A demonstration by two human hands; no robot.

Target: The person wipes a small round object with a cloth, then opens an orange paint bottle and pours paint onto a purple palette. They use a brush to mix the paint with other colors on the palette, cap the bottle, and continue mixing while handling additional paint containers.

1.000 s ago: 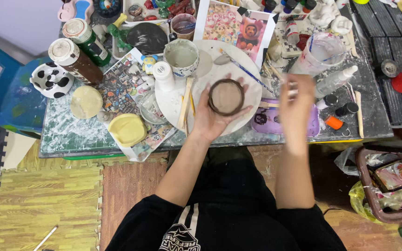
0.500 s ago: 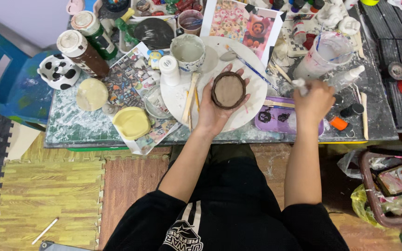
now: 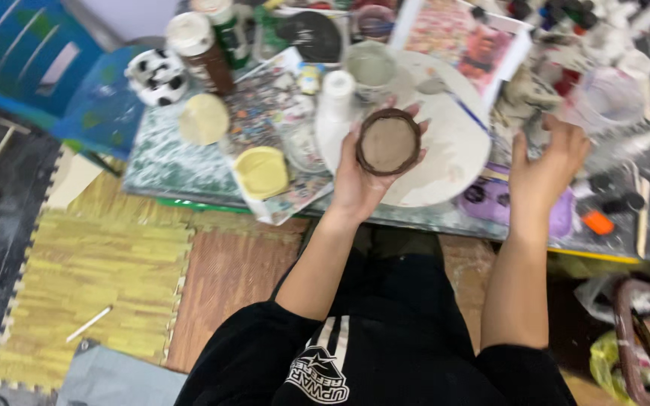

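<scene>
My left hand [image 3: 361,179] holds a small round brown clay dish [image 3: 388,141] cupped in its palm, above the near edge of a large white round plate [image 3: 453,150] on the table. My right hand [image 3: 545,167] reaches to the right over the cluttered table, fingers spread, close to a clear plastic cup [image 3: 603,98] and small bottles; whether it touches anything is unclear. A white bottle [image 3: 336,101] stands just left of the dish, and a grey mug [image 3: 371,69] stands behind it.
Jars [image 3: 197,49], a black and white spotted cup [image 3: 158,77], two yellow lids [image 3: 261,171], a dark plate [image 3: 310,34] and a picture print [image 3: 464,34] crowd the table. A blue chair [image 3: 31,68] stands left. Yellow and brown floor mats [image 3: 92,278] lie below.
The view has shifted and blurred. My right hand moved farther right and up toward the plastic cup. My left hand keeps the clay dish in much the same place.
</scene>
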